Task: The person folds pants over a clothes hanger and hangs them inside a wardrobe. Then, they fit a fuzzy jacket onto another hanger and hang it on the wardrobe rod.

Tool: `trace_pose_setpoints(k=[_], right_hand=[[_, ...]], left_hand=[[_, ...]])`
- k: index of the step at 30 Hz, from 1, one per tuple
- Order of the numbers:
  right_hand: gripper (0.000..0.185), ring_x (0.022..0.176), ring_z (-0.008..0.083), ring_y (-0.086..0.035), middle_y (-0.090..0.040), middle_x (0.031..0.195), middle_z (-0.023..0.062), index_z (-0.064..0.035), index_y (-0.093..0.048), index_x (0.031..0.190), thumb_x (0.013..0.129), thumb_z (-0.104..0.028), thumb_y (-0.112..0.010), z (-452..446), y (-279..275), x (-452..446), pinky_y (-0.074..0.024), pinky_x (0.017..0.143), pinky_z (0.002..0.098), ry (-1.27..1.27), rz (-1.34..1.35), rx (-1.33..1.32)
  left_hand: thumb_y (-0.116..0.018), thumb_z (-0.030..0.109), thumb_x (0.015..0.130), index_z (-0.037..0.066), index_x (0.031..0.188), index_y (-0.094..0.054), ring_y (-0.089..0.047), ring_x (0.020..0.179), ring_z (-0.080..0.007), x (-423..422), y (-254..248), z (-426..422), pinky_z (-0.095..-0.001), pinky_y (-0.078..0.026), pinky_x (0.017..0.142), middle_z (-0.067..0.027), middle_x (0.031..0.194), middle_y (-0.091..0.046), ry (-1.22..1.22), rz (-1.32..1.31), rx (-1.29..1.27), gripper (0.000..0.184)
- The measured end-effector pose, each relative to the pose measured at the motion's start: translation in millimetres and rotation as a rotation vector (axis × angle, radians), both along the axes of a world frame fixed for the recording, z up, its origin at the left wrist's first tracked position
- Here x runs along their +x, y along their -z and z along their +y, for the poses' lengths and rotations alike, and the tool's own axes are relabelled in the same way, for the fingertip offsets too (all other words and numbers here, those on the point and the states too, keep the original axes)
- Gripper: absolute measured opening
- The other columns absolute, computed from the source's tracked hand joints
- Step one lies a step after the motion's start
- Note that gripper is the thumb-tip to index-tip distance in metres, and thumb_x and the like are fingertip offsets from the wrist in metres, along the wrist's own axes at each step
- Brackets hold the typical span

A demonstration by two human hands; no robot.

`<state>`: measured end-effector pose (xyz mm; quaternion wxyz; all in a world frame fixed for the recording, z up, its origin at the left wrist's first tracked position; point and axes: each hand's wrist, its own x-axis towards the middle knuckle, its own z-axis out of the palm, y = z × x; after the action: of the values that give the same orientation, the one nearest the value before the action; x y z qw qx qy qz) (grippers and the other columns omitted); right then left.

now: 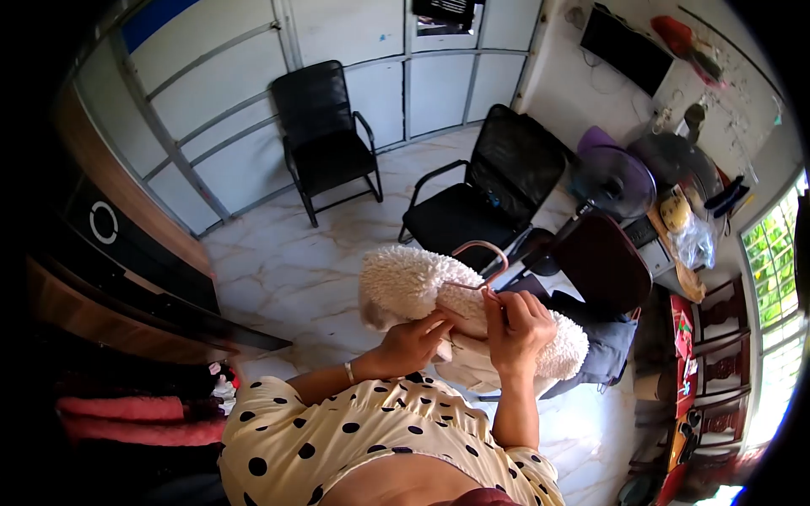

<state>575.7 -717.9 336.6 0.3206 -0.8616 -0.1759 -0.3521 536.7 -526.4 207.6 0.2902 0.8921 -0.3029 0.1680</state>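
Note:
A cream fleece garment (pixel 405 282) with a curly, woolly surface hangs in front of my body on a hanger (pixel 481 245). The hanger's pinkish hook curves up above the fabric. Closed near the base of that hook, my right hand (pixel 519 333) pinches the hanger's neck between thumb and fingers. Lower and to the left, my left hand (pixel 413 341) has its fingers pressed together on the garment's edge near the collar. Folds of fabric hide part of those fingertips. Smoother beige cloth hangs below both hands.
Two black chairs (pixel 319 148) (pixel 485 185) stand on the marbled floor ahead. A pedestal fan (pixel 612 184) and a dark red chair back (pixel 597 261) are to the right. Dark clothing (pixel 606 350) lies beyond my right hand. Pink folded cloth (pixel 126 409) sits at the lower left.

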Motion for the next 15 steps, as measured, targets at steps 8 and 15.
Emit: trace_pose_setpoints(k=[8, 15], right_hand=[[0.012, 0.056, 0.0259, -0.058, -0.058, 0.064, 0.0088, -0.0037, -0.067, 0.074, 0.076, -0.006, -0.079, 170.4, -15.3, 1.4, -0.0437, 0.052, 0.0356, -0.284, 0.009, -0.035], [0.012, 0.052, 0.0233, -0.054, -0.056, 0.062, 0.009, -0.0014, -0.066, 0.077, 0.082, -0.006, -0.077, 275.0, -18.8, 5.7, -0.0401, 0.049, 0.0335, -0.407, 0.058, 0.001]], left_hand=[[-0.062, 0.011, 0.082, 0.004, 0.112, -0.066, -0.068, 0.077, -0.0266, -24.6, 23.5, 156.9, -0.0378, -0.056, 0.065, -0.0112, 0.122, -0.057, -0.1, 0.107, 0.12, 0.031], [-0.064, 0.014, 0.087, 0.002, 0.122, -0.062, -0.071, 0.076, -0.0269, -57.0, 57.4, 246.7, -0.0361, -0.058, 0.065, -0.0142, 0.121, -0.059, -0.301, 0.167, 0.188, 0.037]])
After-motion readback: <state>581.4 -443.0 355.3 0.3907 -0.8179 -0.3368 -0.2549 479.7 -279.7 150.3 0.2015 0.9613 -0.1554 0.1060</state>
